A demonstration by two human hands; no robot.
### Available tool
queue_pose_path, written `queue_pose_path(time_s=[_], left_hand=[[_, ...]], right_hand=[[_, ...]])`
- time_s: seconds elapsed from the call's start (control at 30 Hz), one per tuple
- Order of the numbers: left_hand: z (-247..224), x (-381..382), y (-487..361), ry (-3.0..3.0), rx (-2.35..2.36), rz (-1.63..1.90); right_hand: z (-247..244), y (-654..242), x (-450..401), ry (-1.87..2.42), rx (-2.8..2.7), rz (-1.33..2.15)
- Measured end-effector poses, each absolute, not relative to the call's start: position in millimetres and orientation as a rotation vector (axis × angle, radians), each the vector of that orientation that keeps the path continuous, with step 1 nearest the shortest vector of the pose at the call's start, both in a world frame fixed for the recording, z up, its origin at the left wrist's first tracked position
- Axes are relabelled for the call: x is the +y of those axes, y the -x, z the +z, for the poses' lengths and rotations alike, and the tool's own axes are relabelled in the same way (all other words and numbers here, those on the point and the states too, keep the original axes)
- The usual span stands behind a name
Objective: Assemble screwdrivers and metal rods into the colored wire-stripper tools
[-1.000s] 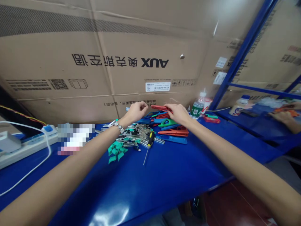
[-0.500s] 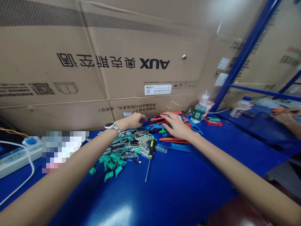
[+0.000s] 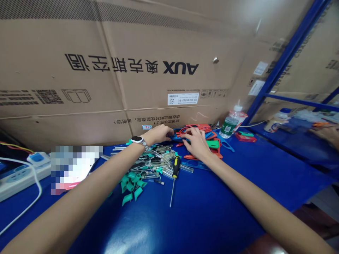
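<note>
My left hand (image 3: pixel 159 134), with a watch on its wrist, is at the back of the blue table, its fingers curled down at a blue piece (image 3: pixel 178 136); what lies between the fingertips is hidden. My right hand (image 3: pixel 196 143) rests on the pile of red and blue plastic parts (image 3: pixel 198 127), fingers bent and apart. A green part (image 3: pixel 212 144) lies just right of it. Below my left hand spreads a heap of clear tubes with wires (image 3: pixel 150 165), with green caps (image 3: pixel 132 180) at its front. A yellow and black screwdriver (image 3: pixel 176 167) lies at the heap's right edge.
A large cardboard sheet (image 3: pixel 137 88) stands behind the blue table (image 3: pixel 169 229). A bottle (image 3: pixel 229 123) and a small red box (image 3: pixel 245 137) are to the right. On the left lie a power strip (image 3: pixel 23 176) and a blurred flat object (image 3: pixel 79 165). Another person's hand (image 3: pixel 327 132) shows far right.
The view has shifted slightly. My right hand has drawn nearer to my left hand over the pile, its fingers more bent. The green part beside it now shows more.
</note>
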State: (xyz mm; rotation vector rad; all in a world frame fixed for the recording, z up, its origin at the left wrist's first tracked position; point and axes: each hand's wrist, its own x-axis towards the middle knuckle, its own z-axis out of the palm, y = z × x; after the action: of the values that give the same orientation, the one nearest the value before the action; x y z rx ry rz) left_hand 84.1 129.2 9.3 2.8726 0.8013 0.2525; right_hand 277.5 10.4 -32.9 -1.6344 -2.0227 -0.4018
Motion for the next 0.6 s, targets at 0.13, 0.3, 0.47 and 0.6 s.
queue_pose_path(time_s=[0.13,0.3,0.47,0.6], left_hand=[[7.2,128.5,-81.0,-2.861,0.769,0.406],[29.2,95.1,-36.5,-2.743,0.729,0.691],[30.9,29.2,27.3,-2.658,0.859,0.89],[3.6,-11.9,53.8,-2.607,0.963,0.981]], right_hand=[[-35.9,-282.7,8.7,1.673,-1.974,-0.411],[-38.4,-284.8,7.4,1.645,-1.98,-0.357],[-34.4,-269.4,-1.2,1.518,-1.978,-0.339],[-35.3,-245.8,-19.6,1.382,-2.034,-0.298]])
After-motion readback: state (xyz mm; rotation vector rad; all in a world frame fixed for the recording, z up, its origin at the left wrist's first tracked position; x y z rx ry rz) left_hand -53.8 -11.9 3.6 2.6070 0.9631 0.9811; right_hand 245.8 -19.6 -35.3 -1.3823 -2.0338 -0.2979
